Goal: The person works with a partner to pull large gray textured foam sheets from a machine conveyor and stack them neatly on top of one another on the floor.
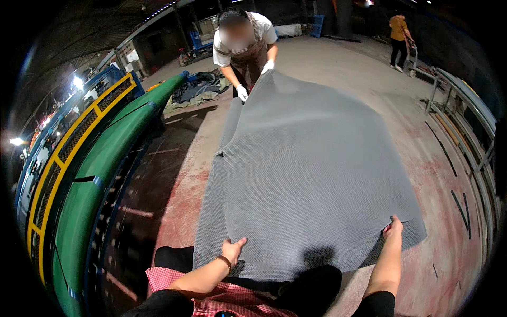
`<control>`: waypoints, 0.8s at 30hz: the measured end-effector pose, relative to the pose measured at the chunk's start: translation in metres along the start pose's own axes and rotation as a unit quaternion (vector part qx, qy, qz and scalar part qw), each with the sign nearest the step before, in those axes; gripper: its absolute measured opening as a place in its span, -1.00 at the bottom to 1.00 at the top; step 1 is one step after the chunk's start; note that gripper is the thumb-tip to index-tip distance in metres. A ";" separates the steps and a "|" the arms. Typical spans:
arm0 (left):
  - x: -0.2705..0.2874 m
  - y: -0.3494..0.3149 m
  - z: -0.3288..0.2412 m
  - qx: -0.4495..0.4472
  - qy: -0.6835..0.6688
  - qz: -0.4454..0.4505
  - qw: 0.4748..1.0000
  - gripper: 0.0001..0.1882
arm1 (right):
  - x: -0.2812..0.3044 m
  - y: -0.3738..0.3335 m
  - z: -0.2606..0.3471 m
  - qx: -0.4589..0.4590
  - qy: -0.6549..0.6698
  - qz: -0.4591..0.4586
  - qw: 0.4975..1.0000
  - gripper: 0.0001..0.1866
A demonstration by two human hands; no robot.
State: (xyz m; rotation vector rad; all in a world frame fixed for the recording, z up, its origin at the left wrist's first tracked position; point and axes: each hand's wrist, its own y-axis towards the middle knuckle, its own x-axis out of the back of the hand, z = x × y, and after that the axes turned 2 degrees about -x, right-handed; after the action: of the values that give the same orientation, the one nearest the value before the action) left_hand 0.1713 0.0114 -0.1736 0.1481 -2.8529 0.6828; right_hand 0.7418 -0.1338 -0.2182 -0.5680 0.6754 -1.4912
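A large grey textured mat [311, 169] is spread out in front of me, its upper layer folded over a lower one that shows along the left and right edges. My left hand [232, 250] grips the near left edge, thumb on top and fingers hidden beneath. At the near right corner my right hand [392, 226] pinches the edge of the upper layer. Across from me a person in white gloves [268, 67] bends over and lifts the far end, raising it into a peak.
A long green roller [90, 195] and a yellow guard rail [62, 158] run along the left. Metal racking [465, 116] stands at the right, with dark strips [460, 214] on the floor beside it. Farther back, a person in yellow [400, 34] stands by a cart [414, 62].
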 end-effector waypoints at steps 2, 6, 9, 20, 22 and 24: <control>-0.011 -0.038 -0.041 -0.129 -0.019 0.063 0.990 -0.28 | -0.019 -0.014 -0.001 0.020 -0.007 0.048 0.999 -0.78; -0.051 -0.083 -0.116 -0.480 0.212 0.236 0.818 -0.29 | -0.001 0.026 0.005 0.125 0.010 0.059 0.990 -0.74; -0.066 -0.124 -0.148 -0.535 0.234 0.355 0.730 -0.21 | 0.003 0.000 -0.001 0.188 0.012 0.085 0.978 -0.72; -0.070 -0.131 -0.161 -0.569 0.259 0.341 0.702 -0.16 | 0.007 -0.063 -0.007 0.230 -0.016 0.109 0.967 -0.82; -0.067 -0.135 -0.158 -0.524 0.323 0.359 0.701 -0.17 | 0.005 -0.053 -0.005 0.225 -0.052 0.106 0.967 -0.81; -0.069 -0.140 -0.146 -0.529 0.304 0.371 0.701 -0.24 | 0.011 -0.031 -0.006 0.256 -0.001 0.084 0.963 -0.84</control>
State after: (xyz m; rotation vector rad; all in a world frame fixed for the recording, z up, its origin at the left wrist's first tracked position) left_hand 0.2843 -0.0429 -0.0002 -1.1836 -2.0820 -0.7827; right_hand 0.7153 -0.1451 -0.2008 -0.1115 0.3031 -1.4307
